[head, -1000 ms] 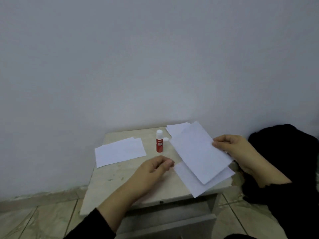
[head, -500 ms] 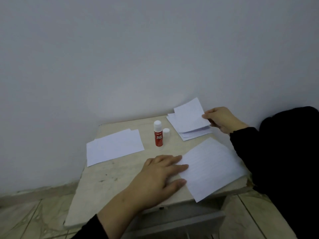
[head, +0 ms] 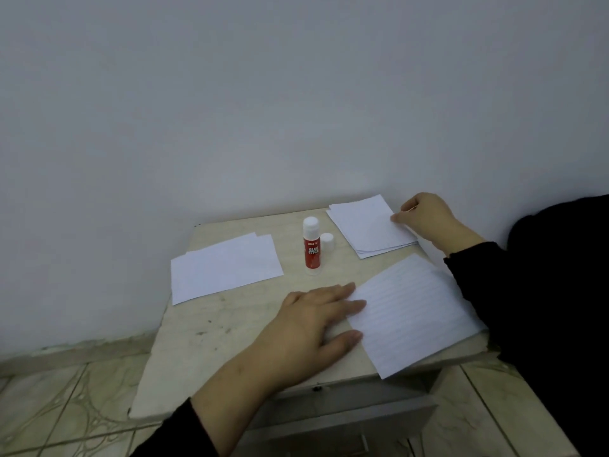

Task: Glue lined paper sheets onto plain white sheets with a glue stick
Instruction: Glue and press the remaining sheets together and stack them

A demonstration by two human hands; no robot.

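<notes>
The sheet that the right hand (head: pixel 428 219) was lifting now lies flat on the paper stack (head: pixel 372 227), its edge pinched by the curled fingers. The left hand (head: pixel 309 328) presses its straight fingers on the lined sheet (head: pixel 415 311), with the glue stick (head: pixel 311 247) beyond its fingertips.

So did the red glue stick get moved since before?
No. The red glue stick stands upright on the pale table, its small white cap right beside it and the plain white sheets to its left, as before.
</notes>
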